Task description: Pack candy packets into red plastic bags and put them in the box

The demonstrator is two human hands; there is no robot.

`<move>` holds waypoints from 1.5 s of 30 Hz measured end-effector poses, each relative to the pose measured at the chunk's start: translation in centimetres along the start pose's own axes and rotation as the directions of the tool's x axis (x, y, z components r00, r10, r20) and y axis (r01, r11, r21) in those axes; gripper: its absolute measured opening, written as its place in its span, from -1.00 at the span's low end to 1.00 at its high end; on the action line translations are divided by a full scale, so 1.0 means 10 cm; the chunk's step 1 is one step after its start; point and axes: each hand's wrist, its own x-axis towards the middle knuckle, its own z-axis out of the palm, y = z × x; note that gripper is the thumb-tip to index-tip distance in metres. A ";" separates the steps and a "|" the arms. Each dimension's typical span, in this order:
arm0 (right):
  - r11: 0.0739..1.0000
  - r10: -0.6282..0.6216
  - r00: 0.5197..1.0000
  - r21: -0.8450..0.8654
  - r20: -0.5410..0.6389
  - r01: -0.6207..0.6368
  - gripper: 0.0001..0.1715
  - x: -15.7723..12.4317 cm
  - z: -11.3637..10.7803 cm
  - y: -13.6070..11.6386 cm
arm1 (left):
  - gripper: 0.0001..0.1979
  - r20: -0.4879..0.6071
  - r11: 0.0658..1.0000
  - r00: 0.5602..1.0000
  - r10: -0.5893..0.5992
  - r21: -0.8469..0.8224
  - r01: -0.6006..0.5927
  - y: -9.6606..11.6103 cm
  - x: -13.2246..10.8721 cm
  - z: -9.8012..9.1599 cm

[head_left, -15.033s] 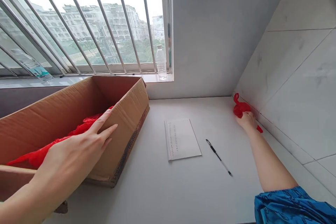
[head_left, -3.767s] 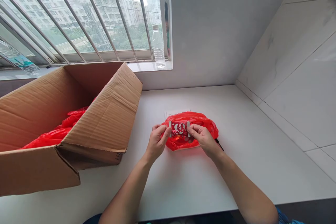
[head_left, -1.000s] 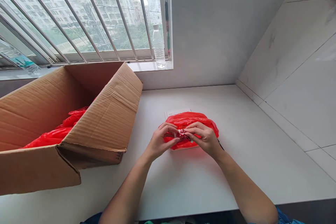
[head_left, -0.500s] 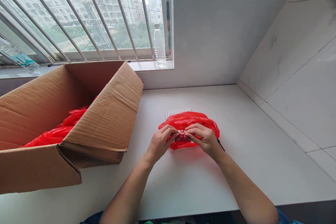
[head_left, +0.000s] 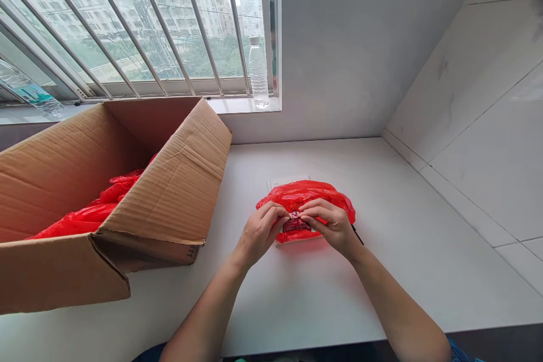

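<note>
A small red and white patterned packet [head_left: 296,222] is pinched between my two hands over the white counter [head_left: 382,271]. My left hand [head_left: 258,232] grips its left end with curled fingers. My right hand [head_left: 333,225] grips its right end the same way. Right behind the hands lies a red plastic bag [head_left: 305,193] on a white sheet of paper [head_left: 288,181], of which only the far edge shows. The tip of a black pen [head_left: 357,234] sticks out by my right wrist.
A big open cardboard box [head_left: 169,192] stands at the left with red plastic bags [head_left: 91,212] inside. A clear water bottle [head_left: 258,74] stands on the window sill by the barred window. A second bottle [head_left: 31,96] lies outside at far left. Tiled wall on the right.
Since 3.8 s ago the flat packet has been crumpled small between my fingers. Over the last second the hands have barely shifted.
</note>
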 end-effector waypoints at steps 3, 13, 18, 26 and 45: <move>1.000 0.017 1.000 0.004 0.000 -0.017 -0.82 -0.01 0.00 0.02 | -0.90 -0.007 1.000 1.000 0.007 -0.002 -0.007 0.00 0.00 0.00; 0.967 0.225 0.974 -0.128 0.020 -0.221 -0.76 0.03 -0.12 0.05 | -0.91 -0.072 0.995 0.997 0.026 0.098 -0.019 -0.05 -0.01 -0.03; 0.826 0.465 0.853 -0.231 -0.237 -0.515 -0.60 0.03 -0.26 0.27 | -0.88 -0.091 0.968 0.995 -0.037 0.246 0.058 -0.07 -0.02 -0.03; 0.632 0.461 0.865 -0.611 -0.198 -0.477 -0.64 0.02 -0.37 0.36 | -0.88 0.001 0.946 0.997 -0.083 0.314 0.078 -0.08 -0.03 0.04; 0.629 0.214 0.896 -0.647 -0.389 -0.431 -0.71 0.03 -0.29 0.21 | -0.87 0.087 0.939 0.985 -0.148 0.324 0.112 -0.14 -0.07 0.11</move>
